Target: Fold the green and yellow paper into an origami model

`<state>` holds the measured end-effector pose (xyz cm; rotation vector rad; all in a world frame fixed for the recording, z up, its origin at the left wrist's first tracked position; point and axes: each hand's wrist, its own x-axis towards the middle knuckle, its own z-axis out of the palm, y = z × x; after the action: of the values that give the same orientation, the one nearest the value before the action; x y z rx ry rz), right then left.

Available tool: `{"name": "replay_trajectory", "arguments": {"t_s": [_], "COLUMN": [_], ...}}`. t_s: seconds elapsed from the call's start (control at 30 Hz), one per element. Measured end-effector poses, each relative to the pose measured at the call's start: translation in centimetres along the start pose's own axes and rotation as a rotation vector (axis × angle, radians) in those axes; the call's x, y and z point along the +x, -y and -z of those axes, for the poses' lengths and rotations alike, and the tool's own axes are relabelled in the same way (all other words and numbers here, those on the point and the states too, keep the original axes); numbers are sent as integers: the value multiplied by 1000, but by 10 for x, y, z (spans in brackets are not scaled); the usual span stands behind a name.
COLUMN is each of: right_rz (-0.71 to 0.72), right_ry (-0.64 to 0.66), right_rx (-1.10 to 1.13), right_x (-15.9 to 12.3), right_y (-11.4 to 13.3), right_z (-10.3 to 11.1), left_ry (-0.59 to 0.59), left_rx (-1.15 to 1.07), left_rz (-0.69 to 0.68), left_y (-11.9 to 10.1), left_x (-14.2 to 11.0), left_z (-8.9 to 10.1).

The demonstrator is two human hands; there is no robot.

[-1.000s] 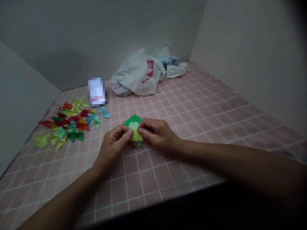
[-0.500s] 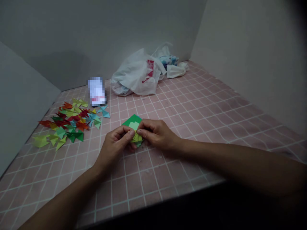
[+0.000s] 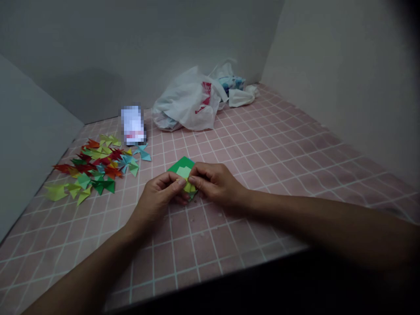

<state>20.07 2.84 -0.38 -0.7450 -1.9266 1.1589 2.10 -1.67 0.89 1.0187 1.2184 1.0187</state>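
Observation:
A small piece of yellow origami paper [image 3: 189, 188] is pinched between both my hands, above the middle of the table. My left hand [image 3: 164, 189] holds it by the left side with thumb and forefinger. From the right, my right hand [image 3: 211, 181] grips it the same way, and the fingertips of both hands nearly meet. My fingers hide part of the folds. Under and behind it lie green paper sheets [image 3: 181, 163] with a pale green one [image 3: 184, 171] on top.
Folded paper pieces in several colours [image 3: 98, 164] lie heaped at the left. Behind them a phone with a blurred screen [image 3: 133, 124] stands upright. White plastic bags [image 3: 183, 100] rest against the back wall. A pink checked cloth [image 3: 262, 153] covers the table, whose front edge is near my forearms.
Almost nothing differs. My left fingertips have shifted slightly right, closer to the right ones, with the yellow paper still pinched in both hands.

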Motion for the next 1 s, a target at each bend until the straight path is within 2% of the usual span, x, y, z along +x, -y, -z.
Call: {"name": "replay_trajectory", "arguments": {"t_s": [0.23, 0.37, 0.53, 0.67, 0.8, 1.0], "right_rz": [-98, -132, -159, -190, -168, -118], "right_ry": [-37, -32, -31, -18, -38, -50], "right_rx": [104, 180, 236, 306, 259, 217], "right_x": [0, 1, 1, 1, 1, -1], "right_y": [3, 2, 3, 5, 5, 5], "right_z": [-2, -3, -2, -2, -2, -3], "left_ry": [-16, 3, -37, -26, -43, 15], "left_rx": [78, 55, -3, 36, 97, 165], "left_rz": [-24, -24, -7, -38, -65, -65], "left_y": [-2, -3, -4, -3, -2, -4], "left_x": [-2, -1, -1, -2, -4, -4], "left_z": [1, 2, 2, 2, 1, 0]}}
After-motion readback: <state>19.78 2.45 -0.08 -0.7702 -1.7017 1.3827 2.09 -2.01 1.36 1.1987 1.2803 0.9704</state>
